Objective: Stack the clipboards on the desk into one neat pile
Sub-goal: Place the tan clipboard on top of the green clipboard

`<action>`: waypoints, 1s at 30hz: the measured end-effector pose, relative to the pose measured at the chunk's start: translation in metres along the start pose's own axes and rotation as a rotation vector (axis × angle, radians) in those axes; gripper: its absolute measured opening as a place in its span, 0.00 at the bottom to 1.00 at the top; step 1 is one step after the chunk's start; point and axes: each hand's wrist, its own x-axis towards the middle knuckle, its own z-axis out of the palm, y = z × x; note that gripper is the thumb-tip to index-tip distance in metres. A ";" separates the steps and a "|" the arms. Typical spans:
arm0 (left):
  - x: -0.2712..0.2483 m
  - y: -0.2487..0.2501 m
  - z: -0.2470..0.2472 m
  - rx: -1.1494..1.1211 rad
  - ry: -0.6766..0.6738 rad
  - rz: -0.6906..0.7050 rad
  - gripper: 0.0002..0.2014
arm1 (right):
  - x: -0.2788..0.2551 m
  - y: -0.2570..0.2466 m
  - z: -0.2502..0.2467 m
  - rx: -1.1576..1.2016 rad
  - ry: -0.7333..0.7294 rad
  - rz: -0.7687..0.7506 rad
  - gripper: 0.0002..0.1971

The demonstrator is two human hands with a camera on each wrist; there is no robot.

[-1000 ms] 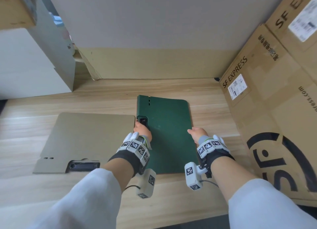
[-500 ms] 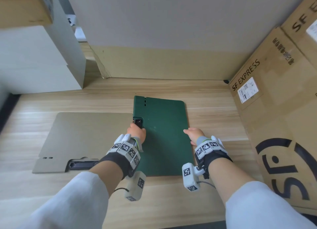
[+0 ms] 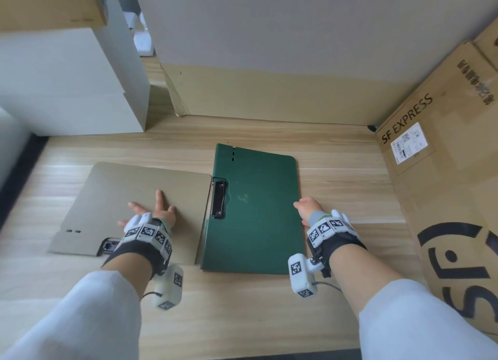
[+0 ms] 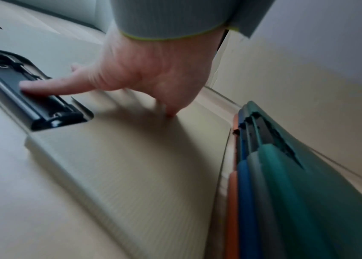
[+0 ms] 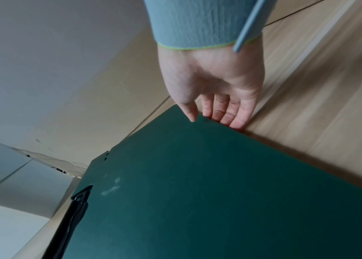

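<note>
Left hand [image 3: 159, 211] spread flat on tan board [image 3: 129, 198]; right hand [image 3: 308, 207], fingers relaxed, touching green pile [image 3: 258, 211] at 3 o'clock.

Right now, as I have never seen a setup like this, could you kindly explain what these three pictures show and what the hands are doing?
There is no robot here: a person wears one camera on the head and one on each wrist. The wide picture is the head camera, looking down at a wooden desk. The other two look along each hand.

On the desk lie a tan clipboard and, beside it, a green clipboard. The left wrist view shows that the green one tops a pile, with orange and blue edges under it. Cardboard boxes stand at the right.

The left hand rests on the tan clipboard with fingers spread; one finger lies across its black clip. The right hand touches the green clipboard's right edge with relaxed fingers. Neither hand grips anything.
</note>
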 end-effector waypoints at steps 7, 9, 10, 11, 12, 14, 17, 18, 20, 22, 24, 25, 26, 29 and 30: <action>0.036 -0.035 -0.018 -0.018 0.071 0.195 0.26 | 0.000 0.001 0.004 -0.035 0.050 0.000 0.21; 0.027 -0.039 -0.026 -0.098 0.164 0.180 0.27 | 0.000 0.001 0.004 -0.055 0.061 -0.003 0.21; 0.023 -0.043 -0.028 -0.143 0.240 0.121 0.28 | 0.001 0.001 0.005 -0.070 0.066 -0.003 0.21; 0.023 -0.048 -0.027 -0.220 0.327 0.033 0.26 | 0.001 0.000 0.006 -0.083 0.073 -0.005 0.21; 0.020 -0.049 -0.029 -0.313 0.370 -0.080 0.24 | 0.001 0.000 0.006 -0.089 0.077 -0.002 0.21; 0.018 -0.054 -0.030 -0.447 0.391 -0.264 0.22 | 0.002 -0.001 0.007 -0.105 0.083 0.006 0.21; 0.027 -0.065 -0.031 -0.549 0.272 -0.305 0.27 | 0.000 -0.003 0.009 -0.112 0.083 0.015 0.23; 0.030 -0.069 -0.033 -0.569 0.245 -0.291 0.29 | -0.001 -0.003 0.009 -0.120 0.085 0.015 0.24; 0.035 -0.071 -0.034 -0.579 0.227 -0.273 0.30 | 0.000 -0.002 0.010 -0.138 0.098 0.011 0.24; 0.031 -0.074 -0.035 -0.597 0.241 -0.288 0.29 | -0.001 -0.001 0.012 -0.140 0.106 0.014 0.24; 0.018 -0.072 -0.035 -0.503 0.228 -0.213 0.25 | -0.002 -0.001 0.012 -0.141 0.110 0.014 0.24; 0.018 -0.070 -0.034 -0.471 0.226 -0.195 0.24 | -0.002 0.000 0.012 -0.138 0.111 0.014 0.24; 0.022 -0.069 -0.035 -0.443 0.240 -0.190 0.23 | -0.002 0.000 0.012 -0.133 0.112 0.014 0.25; 0.031 -0.067 -0.048 -0.642 0.327 -0.283 0.24 | -0.002 0.002 0.013 -0.123 0.111 0.017 0.25; 0.032 -0.065 -0.056 -0.706 0.325 -0.315 0.26 | -0.003 0.002 0.013 -0.119 0.110 0.015 0.25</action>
